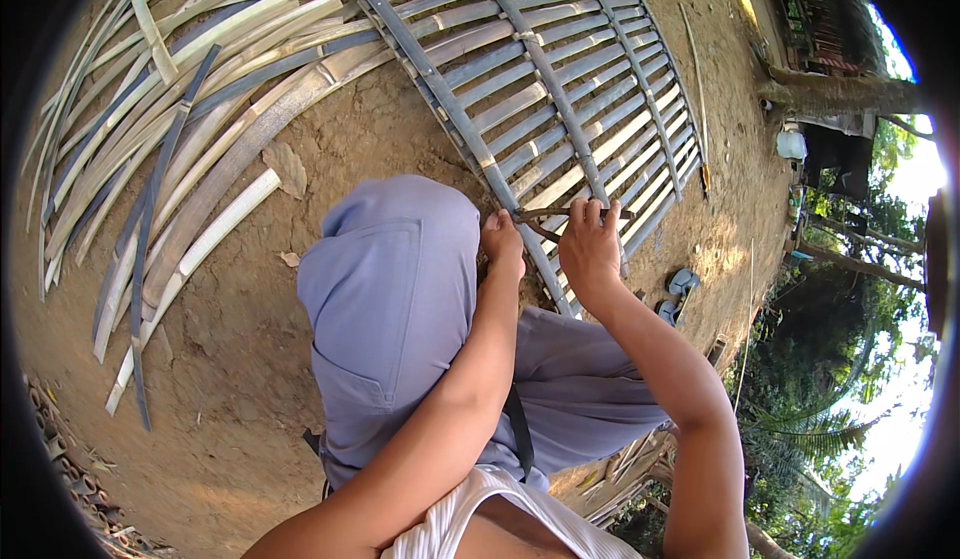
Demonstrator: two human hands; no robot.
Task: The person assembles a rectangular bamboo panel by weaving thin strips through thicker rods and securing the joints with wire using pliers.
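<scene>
A bamboo slat panel [540, 89] lies before me, with light and dark slats fixed across dark long rails. My right hand [592, 249] is wrapped round the handles of dark pliers [545, 216] above the near part of the panel. The handles are spread apart, and the jaws meet the near rail [440, 94] beside my left hand. My left hand [503, 243] is closed at that same rail, close to the jaws. Whatever lies between its fingers is too small to make out.
Loose split bamboo strips [200, 109] lie heaped on the dirt ground to the left. A pair of sandals [680, 287] sits to the right of the panel. Farther right are a tree trunk [840, 92] and a long thin pole [692, 89].
</scene>
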